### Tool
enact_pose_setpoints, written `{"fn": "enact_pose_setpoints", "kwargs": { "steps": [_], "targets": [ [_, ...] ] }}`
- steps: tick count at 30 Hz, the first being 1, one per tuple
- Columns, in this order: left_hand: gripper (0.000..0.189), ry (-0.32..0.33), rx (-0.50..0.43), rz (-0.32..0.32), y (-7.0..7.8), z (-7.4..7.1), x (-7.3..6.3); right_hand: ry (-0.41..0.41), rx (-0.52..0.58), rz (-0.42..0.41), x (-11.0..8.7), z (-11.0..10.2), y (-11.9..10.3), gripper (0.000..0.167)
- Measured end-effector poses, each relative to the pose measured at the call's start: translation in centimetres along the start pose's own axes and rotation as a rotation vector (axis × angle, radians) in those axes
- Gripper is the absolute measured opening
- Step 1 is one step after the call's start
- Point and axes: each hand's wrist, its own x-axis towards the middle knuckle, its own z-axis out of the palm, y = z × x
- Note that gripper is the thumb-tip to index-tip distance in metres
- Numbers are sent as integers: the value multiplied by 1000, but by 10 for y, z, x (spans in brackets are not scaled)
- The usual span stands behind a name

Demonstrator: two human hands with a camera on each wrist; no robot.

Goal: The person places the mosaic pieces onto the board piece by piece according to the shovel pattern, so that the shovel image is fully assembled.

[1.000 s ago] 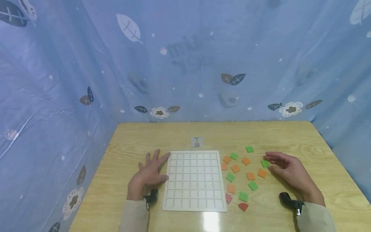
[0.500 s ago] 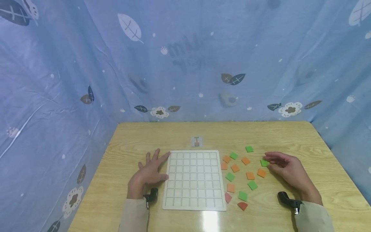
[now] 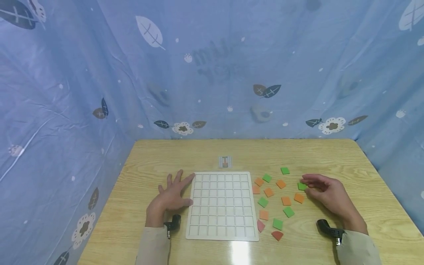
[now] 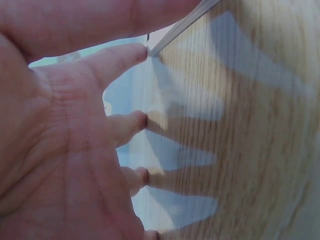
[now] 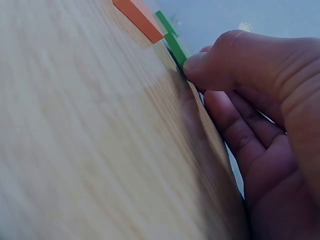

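A white square board [image 3: 222, 206] with a raised grid lies on the table. My left hand [image 3: 170, 197] rests at its left side, fingers spread, index fingertip at the far-left corner and thumb on the left edge. In the left wrist view the left hand's fingertips [image 4: 138, 120] touch the wood. My right hand [image 3: 329, 193] pinches a green square tile [image 3: 301, 186] between thumb and curled fingers, low over the table. The right wrist view has the thumb against that green tile [image 5: 177, 52], with an orange tile [image 5: 140, 21] nearby.
Between board and right hand lie scattered orange tiles [image 3: 286, 201], green tiles [image 3: 278, 224], a pink tile [image 3: 261, 225] and a red quarter-round tile [image 3: 277, 235]. A small card [image 3: 225, 162] with a gridded picture sits behind the board. Blue patterned curtains [image 3: 228, 73] surround the table.
The camera view shifts very slightly. Both hands, the board and the tiles stay practically where they were.
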Motion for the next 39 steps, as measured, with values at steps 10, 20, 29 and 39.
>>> {"fn": "enact_pose_setpoints", "kwargs": {
  "steps": [10, 20, 29, 39],
  "targets": [
    [96, -22, 11, -18, 19, -13, -10, 79, 15, -39, 3, -5, -24, 42],
    [96, -12, 11, -19, 20, -11, -9, 177, 24, -191, 23, 5, -98, 48],
    [96, 0, -6, -14, 18, -10, -9, 124, 123, -261, 56, 40, -141, 45],
    [98, 25, -3, 4, -2, 5, 3, 31, 231, -243, 87, 82, -165, 39]
  ]
}}
